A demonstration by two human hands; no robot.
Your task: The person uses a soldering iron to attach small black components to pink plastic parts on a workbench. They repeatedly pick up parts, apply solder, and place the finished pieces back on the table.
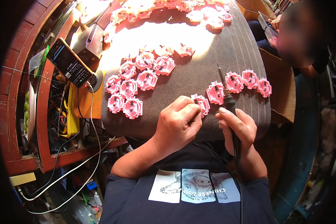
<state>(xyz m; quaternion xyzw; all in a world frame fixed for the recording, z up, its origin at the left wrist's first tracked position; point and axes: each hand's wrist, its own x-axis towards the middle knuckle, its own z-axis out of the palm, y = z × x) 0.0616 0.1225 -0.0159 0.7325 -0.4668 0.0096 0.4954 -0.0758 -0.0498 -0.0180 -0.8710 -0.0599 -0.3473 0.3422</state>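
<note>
My left hand (pixel 178 121) is closed in a pinch at the near middle of the dark work surface; what its fingertips hold, if anything, is too small to make out. Just beyond the fingertips lies a pink plastic part (pixel 202 105) with small dark pieces inside it. My right hand (pixel 238 127) grips a soldering iron (pixel 229 101) by its black handle, the thin tip pointing up and away from me. Close by the iron sit more of the pink parts (pixel 215 93), in a row running to the right. A larger cluster of the same parts (pixel 146 80) is on the left.
A phone (pixel 70 62) with a cable leans on a stand at the left, next to a grey metal box (pixel 88 42). Many pink parts crowd the brightly lit far end of the dark work surface (pixel 168 93). At the far right another person holds a clear plastic box (pixel 268 29).
</note>
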